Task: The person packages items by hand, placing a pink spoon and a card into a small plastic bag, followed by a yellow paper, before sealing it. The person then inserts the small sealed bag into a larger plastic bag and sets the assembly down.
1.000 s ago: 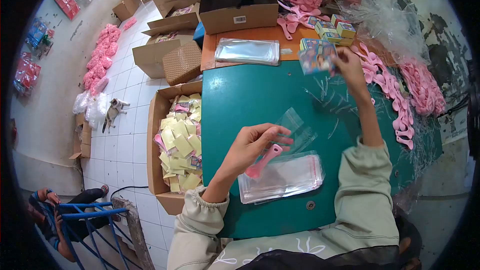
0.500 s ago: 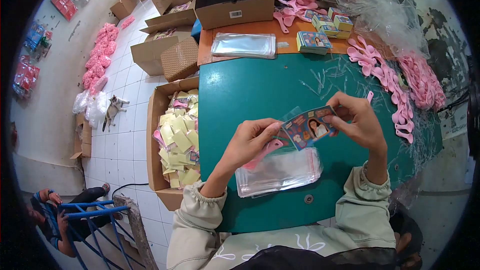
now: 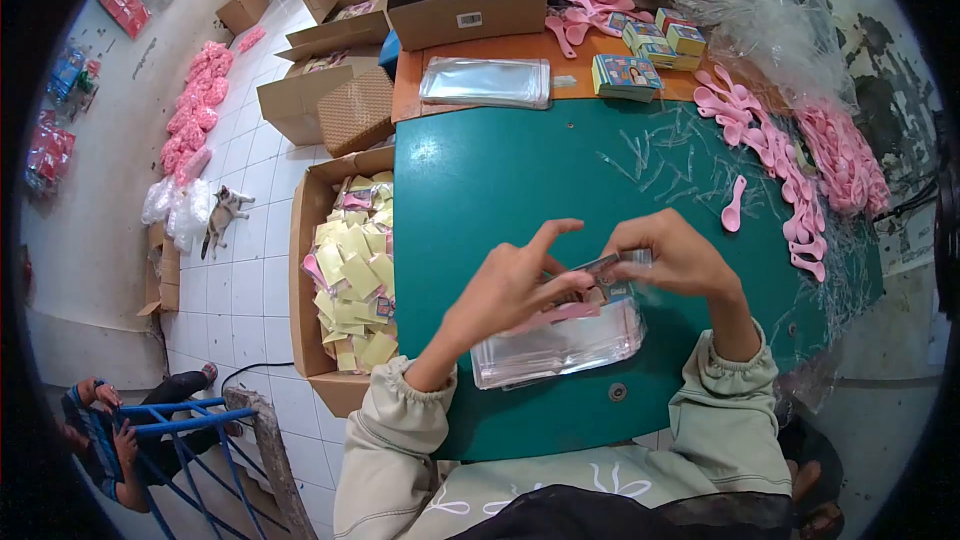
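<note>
Over a stack of clear plastic bags, my two hands meet around a small printed card, which is tilted and partly blurred. My right hand pinches the card's upper edge, with clear film at its fingertips. Beside the card, my left hand has its index finger raised and its thumb stretched toward the card. A pink spoon in clear plastic lies under that thumb, held in the left hand; the lower fingers are hidden.
Pink spoons lie in a row at right, with one single spoon nearby. Card stacks and more bags are at the back. A carton of packed pieces stands left. A cat and a seated person are beyond.
The card has tilted and moved down toward the bag stack. My right hand has moved left and down, closer to my left hand, whose index finger has lifted.
</note>
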{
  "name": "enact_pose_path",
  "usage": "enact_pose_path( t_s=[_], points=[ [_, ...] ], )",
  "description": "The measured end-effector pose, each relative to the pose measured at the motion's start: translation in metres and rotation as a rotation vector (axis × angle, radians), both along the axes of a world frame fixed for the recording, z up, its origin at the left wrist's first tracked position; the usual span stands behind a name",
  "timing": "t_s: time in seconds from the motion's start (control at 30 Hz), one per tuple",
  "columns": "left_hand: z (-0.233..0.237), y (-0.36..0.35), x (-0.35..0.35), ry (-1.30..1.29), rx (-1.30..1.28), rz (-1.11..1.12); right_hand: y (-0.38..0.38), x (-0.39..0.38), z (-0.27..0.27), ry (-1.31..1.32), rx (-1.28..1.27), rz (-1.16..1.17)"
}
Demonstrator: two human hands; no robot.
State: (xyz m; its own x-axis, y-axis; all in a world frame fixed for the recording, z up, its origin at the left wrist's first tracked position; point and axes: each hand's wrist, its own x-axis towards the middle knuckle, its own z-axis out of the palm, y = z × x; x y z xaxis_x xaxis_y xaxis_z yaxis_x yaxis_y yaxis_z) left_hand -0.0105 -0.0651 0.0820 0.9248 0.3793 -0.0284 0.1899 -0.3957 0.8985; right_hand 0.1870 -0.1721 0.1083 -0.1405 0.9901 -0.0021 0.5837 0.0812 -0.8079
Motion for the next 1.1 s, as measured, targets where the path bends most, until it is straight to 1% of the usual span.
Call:
enact_pose_path(
  t_s=[0.1, 0.13, 0.17, 0.23, 0.33, 0.43, 0.53, 0.63, 0.73, 0.83, 0.93, 1.03, 1.07, 1.1],
  points=[
    [-0.015, 0.035, -0.014, 0.08, -0.118, -0.169, 0.005, 0.013, 0.008, 0.244, -0.298, -0.213],
    [-0.027, 0.036, -0.015, -0.172, -0.392, -0.155, 0.004, 0.018, 0.004, 0.328, -0.23, -0.256],
    [-0.033, 0.037, -0.018, -0.173, -0.447, -0.108, 0.005, 0.02, 0.002, 0.353, -0.206, -0.259],
    [-0.024, 0.036, -0.02, -0.173, -0.554, -0.011, 0.008, 0.023, -0.002, 0.404, -0.157, -0.261],
    [-0.03, 0.033, -0.016, -0.236, -0.617, 0.042, 0.01, 0.019, 0.003, 0.439, -0.24, -0.342],
    [-0.029, 0.028, -0.015, -0.234, -0.634, 0.045, 0.011, 0.028, -0.015, 0.411, -0.205, -0.308],
    [-0.032, 0.025, -0.013, -0.224, -0.674, -0.012, 0.013, 0.023, -0.02, 0.402, -0.157, -0.308],
    [-0.035, 0.027, -0.013, -0.204, -0.612, 0.006, 0.014, 0.02, -0.015, 0.491, -0.19, -0.299],
    [-0.035, 0.031, -0.016, -0.188, -0.519, 0.005, 0.011, 0.025, -0.009, 0.389, -0.219, -0.241],
    [-0.04, 0.021, -0.008, -0.183, -0.081, 0.237, 0.011, 0.018, -0.012, 0.315, -0.1, -0.399],
    [-0.054, 0.02, -0.005, -0.156, -0.369, 0.287, 0.017, -0.001, -0.014, -0.229, 0.309, -0.475],
    [-0.047, 0.019, -0.009, -0.081, -0.885, 0.118, 0.017, -0.015, -0.027, -0.385, 0.37, -0.251],
    [-0.048, 0.019, -0.01, -0.065, -0.88, 0.105, 0.015, -0.019, -0.024, -0.268, 0.166, -0.174],
    [-0.049, 0.019, -0.01, -0.048, -0.875, 0.092, 0.014, -0.021, -0.026, -0.281, 0.151, -0.178]
  ],
)
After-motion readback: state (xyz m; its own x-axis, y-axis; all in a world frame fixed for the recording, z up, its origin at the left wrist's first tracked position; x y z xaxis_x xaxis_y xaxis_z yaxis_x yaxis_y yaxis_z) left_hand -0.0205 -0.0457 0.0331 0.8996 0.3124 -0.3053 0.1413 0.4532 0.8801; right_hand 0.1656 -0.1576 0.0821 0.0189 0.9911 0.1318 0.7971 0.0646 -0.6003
